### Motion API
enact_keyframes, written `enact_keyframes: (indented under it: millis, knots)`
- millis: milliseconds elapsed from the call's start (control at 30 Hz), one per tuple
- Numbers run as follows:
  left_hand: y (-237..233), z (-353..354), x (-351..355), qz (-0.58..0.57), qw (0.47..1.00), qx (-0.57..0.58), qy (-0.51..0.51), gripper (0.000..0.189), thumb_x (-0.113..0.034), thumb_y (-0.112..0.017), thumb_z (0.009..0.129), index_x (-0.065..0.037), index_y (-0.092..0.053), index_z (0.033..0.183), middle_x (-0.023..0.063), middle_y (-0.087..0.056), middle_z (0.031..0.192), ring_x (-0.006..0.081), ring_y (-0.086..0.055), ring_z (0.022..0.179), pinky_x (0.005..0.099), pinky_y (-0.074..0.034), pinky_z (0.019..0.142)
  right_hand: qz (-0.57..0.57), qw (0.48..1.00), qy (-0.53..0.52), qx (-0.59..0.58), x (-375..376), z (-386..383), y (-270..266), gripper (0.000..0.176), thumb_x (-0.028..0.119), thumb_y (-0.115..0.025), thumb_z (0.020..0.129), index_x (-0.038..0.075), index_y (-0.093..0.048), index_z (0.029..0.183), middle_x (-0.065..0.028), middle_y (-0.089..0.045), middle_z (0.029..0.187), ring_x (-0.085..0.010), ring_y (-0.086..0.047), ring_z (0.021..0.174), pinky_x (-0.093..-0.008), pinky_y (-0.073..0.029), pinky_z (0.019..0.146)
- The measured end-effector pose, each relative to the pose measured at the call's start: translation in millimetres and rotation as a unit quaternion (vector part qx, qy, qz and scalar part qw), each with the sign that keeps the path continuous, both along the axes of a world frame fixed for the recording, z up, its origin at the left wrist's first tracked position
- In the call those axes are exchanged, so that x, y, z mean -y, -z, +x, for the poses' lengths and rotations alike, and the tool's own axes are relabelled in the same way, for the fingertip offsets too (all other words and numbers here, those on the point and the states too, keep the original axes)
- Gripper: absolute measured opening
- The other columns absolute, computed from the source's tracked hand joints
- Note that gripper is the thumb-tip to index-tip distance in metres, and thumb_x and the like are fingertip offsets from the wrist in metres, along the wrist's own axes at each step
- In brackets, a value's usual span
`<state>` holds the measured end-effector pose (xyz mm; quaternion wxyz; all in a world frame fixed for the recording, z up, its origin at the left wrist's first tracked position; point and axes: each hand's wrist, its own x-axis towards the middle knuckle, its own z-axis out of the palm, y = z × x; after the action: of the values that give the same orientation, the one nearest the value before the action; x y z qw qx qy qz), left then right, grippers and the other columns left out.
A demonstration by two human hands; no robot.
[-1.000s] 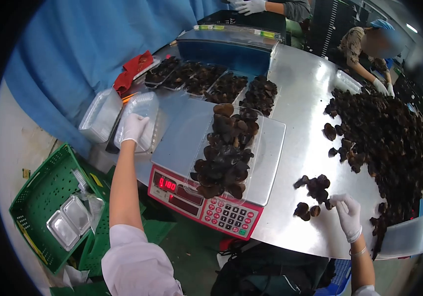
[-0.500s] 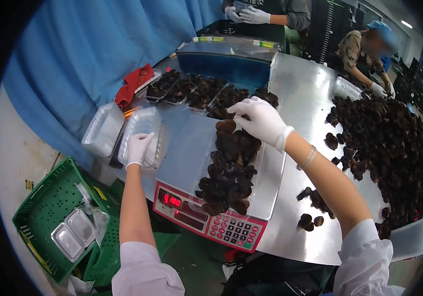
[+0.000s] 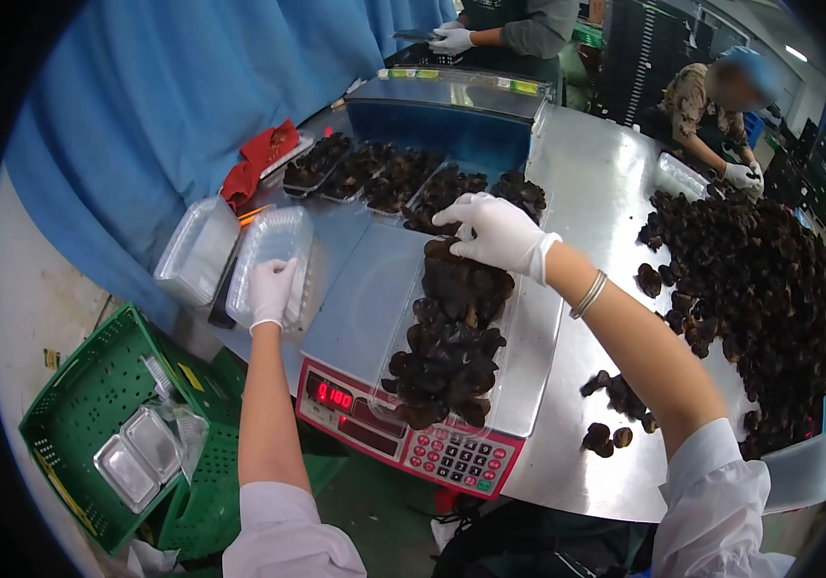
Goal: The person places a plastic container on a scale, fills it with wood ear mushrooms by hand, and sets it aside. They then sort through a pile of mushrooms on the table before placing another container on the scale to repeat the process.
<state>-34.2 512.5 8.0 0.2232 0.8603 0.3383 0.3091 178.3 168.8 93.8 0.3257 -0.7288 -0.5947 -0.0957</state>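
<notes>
My left hand (image 3: 273, 289), in a white glove, has its fingers pinched on the near edge of a stack of clear plastic trays (image 3: 283, 241). My right hand (image 3: 495, 231), also gloved, is curled over the far end of a clear tray heaped with dark brown mushroom-like pieces (image 3: 452, 337). Whether its fingertips hold a piece or the tray rim is hidden. The filled tray rests on a red-and-silver scale (image 3: 355, 409) whose display reads 0.180.
Filled trays (image 3: 403, 178) line the back beside a red cloth (image 3: 259, 164). A large dark heap (image 3: 750, 289) covers the right side. Green crates (image 3: 95, 385) stand lower left, one holding empty trays. Two people work beyond the table (image 3: 702, 116).
My right hand has shifted slightly left and down, its fingers more curled. The view has moved a little. The co-worker's hands at the top have moved left.
</notes>
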Motion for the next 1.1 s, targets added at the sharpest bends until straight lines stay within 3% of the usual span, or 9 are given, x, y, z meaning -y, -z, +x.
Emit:
enact_keyframes:
  millis: [333, 500, 700, 833, 900, 933, 967, 1000, 1100]
  knots:
    - [2.6, -0.2, -6.0, -0.012, 1.0, -0.007, -0.009, 0.036, -0.032, -0.069, 0.088, 0.003, -0.074, 0.086, 0.0235, -0.071, 0.082, 0.038, -0.071, 0.08, 0.0406, -0.053, 0.075, 0.141, 0.968, 0.066, -0.197, 81.6, -31.7, -24.3, 0.02, 0.003, -0.068, 0.088, 0.002, -0.072, 0.107, -0.0083, -0.072, 0.093, -0.0178, -0.069, 0.091, -0.0292, -0.053, 0.085]
    - [19.3, 3.9, -32.4, 0.025, 0.999, -0.018, 0.011, 0.034, -0.032, -0.067, 0.088, 0.002, -0.074, 0.088, 0.0249, -0.07, 0.084, 0.0399, -0.069, 0.081, 0.0435, -0.052, 0.074, 0.028, 0.96, 0.191, -0.205, 201.5, -60.0, 2.8, 0.019, 0.0, -0.068, 0.088, -0.002, -0.071, 0.107, -0.0067, -0.071, 0.098, -0.0137, -0.066, 0.094, -0.0276, -0.05, 0.087]
    - [23.5, -2.0, -42.4, -0.117, 0.993, -0.01, -0.025, 0.032, -0.029, -0.067, 0.09, 0.002, -0.073, 0.089, 0.0147, -0.069, 0.073, 0.023, -0.066, 0.068, 0.0357, -0.052, 0.071, -0.008, 0.92, 0.275, -0.28, 305.9, -96.3, 46.5, 0.017, -0.004, -0.066, 0.087, -0.002, -0.071, 0.103, -0.0085, -0.071, 0.098, -0.017, -0.065, 0.095, -0.0286, -0.049, 0.09]
    - [0.5, -6.6, -17.9, -0.158, 0.911, 0.364, -0.108, 0.018, -0.015, -0.063, 0.093, 0.0, -0.072, 0.097, 0.0066, -0.071, 0.085, 0.0161, -0.064, 0.075, 0.0332, -0.051, 0.071, -0.008, 0.92, 0.313, -0.234, 340.6, -128.6, 42.0, 0.019, -0.006, -0.067, 0.085, -0.002, -0.071, 0.103, -0.0095, -0.071, 0.099, -0.0179, -0.066, 0.095, -0.0299, -0.05, 0.089]
    - [-4.4, -20.2, -50.2, 0.109, 0.925, 0.353, -0.094, 0.015, -0.005, -0.059, 0.093, 0.001, -0.071, 0.1, 0.0091, -0.07, 0.095, 0.0184, -0.064, 0.08, 0.0341, -0.053, 0.073, -0.035, 0.919, 0.319, -0.228, 352.9, -140.3, 36.2, 0.019, -0.006, -0.067, 0.085, -0.002, -0.07, 0.104, -0.0103, -0.071, 0.1, -0.0187, -0.066, 0.095, -0.0306, -0.051, 0.088]
    - [-20.2, -31.9, -56.2, -0.149, 0.853, 0.501, 0.004, 0.016, 0.0, -0.058, 0.091, 0.004, -0.069, 0.102, 0.0085, -0.07, 0.094, 0.0206, -0.064, 0.083, 0.0356, -0.053, 0.079, -0.034, 0.904, 0.325, -0.277, 355.4, -145.6, 34.5, 0.02, -0.005, -0.068, 0.086, -0.002, -0.07, 0.105, -0.01, -0.072, 0.102, -0.0196, -0.067, 0.096, -0.0306, -0.051, 0.089]
    - [-14.8, -54.1, -116.8, 0.078, 0.947, 0.304, -0.07, 0.022, 0.002, -0.056, 0.091, 0.005, -0.067, 0.11, 0.0094, -0.068, 0.096, 0.0234, -0.065, 0.088, 0.0359, -0.052, 0.084, -0.018, 0.896, 0.314, -0.314, 362.4, -147.3, 44.4, 0.02, -0.003, -0.068, 0.087, -0.002, -0.07, 0.107, -0.0099, -0.072, 0.101, -0.0197, -0.067, 0.098, -0.0307, -0.051, 0.089]
    - [-46.9, -78.7, -79.1, 0.398, 0.915, -0.002, -0.06, 0.028, 0.002, -0.053, 0.093, 0.006, -0.06, 0.12, 0.0107, -0.066, 0.102, 0.024, -0.063, 0.092, 0.0339, -0.051, 0.086, -0.039, 0.896, 0.286, -0.338, 363.0, -150.0, 43.5, 0.022, -0.001, -0.068, 0.087, 0.001, -0.071, 0.109, -0.0104, -0.072, 0.101, -0.0219, -0.068, 0.098, -0.0332, -0.052, 0.089]
    - [-140.5, -85.3, 121.2, 0.059, 0.961, 0.254, 0.092, 0.029, 0.001, -0.047, 0.097, 0.004, -0.048, 0.127, 0.0111, -0.057, 0.106, 0.0175, -0.056, 0.094, 0.0283, -0.047, 0.092, -0.125, 0.937, 0.212, -0.247, 362.5, -144.8, 58.7, 0.033, 0.006, -0.064, 0.087, 0.009, -0.069, 0.12, -0.0083, -0.072, 0.107, -0.0277, -0.064, 0.099, -0.0402, -0.043, 0.101]
